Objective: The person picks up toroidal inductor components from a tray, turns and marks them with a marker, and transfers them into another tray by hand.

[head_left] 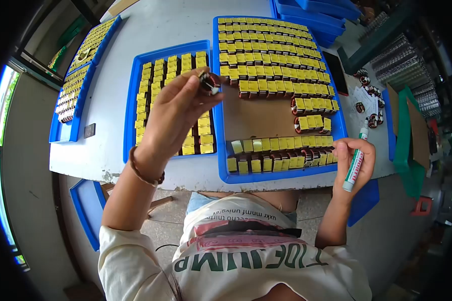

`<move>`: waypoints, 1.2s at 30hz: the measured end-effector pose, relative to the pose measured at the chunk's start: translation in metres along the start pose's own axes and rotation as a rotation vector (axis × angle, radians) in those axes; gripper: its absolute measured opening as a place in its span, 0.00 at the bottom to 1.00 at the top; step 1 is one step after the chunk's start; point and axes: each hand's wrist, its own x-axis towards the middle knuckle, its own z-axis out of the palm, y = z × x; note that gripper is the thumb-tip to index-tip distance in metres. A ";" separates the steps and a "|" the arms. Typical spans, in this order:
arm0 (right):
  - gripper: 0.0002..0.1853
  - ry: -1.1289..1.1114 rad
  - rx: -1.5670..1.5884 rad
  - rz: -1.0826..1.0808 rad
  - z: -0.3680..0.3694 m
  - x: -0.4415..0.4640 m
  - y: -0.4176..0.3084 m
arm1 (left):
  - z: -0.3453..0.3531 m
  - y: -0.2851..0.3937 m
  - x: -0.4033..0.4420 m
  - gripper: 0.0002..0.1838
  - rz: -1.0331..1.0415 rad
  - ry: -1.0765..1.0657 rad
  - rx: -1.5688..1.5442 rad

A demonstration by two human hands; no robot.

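My left hand (pixel 173 110) is raised over the seam between two blue trays, its fingers closed round a small toroidal coil (pixel 209 84) with dark windings and a white spot. In my right hand (pixel 354 160), by the near right corner of the larger tray, is a white and green marker pen (pixel 355 165), its green end pointing up. That larger blue tray (pixel 282 176) holds rows of coils with yellow tops (pixel 271 45), and bare brown board (pixel 256 118) shows in its middle. Beside it stands a narrower blue tray (pixel 130 108) with more yellow-topped coils.
More filled blue trays (pixel 78 120) stand at the table's left edge. Loose coils (pixel 374 103) lie to the right, near a dark phone-like slab (pixel 335 72). Stacked blue trays (pixel 311 20) are at the back. A small dark block (pixel 89 130) sits on the left.
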 end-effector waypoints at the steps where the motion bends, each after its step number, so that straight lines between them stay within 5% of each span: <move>1: 0.10 0.009 -0.003 0.009 0.000 0.001 0.005 | -0.015 0.004 0.014 0.22 0.025 0.039 0.126; 8: 0.08 0.126 -0.017 -0.010 0.010 0.002 0.032 | -0.058 0.024 0.112 0.18 0.093 0.401 1.003; 13: 0.07 0.101 -0.141 -0.023 0.010 -0.001 0.034 | -0.093 0.000 0.158 0.15 0.197 0.253 1.413; 29: 0.08 0.062 -0.184 -0.059 0.010 0.000 0.035 | -0.095 -0.018 0.168 0.15 -0.149 0.106 1.297; 33: 0.09 0.086 -0.175 -0.107 0.009 -0.001 0.036 | -0.094 -0.026 0.161 0.13 0.281 0.110 1.671; 36: 0.09 0.157 -0.164 -0.082 0.009 -0.003 0.036 | -0.061 -0.015 0.144 0.13 0.361 0.049 1.547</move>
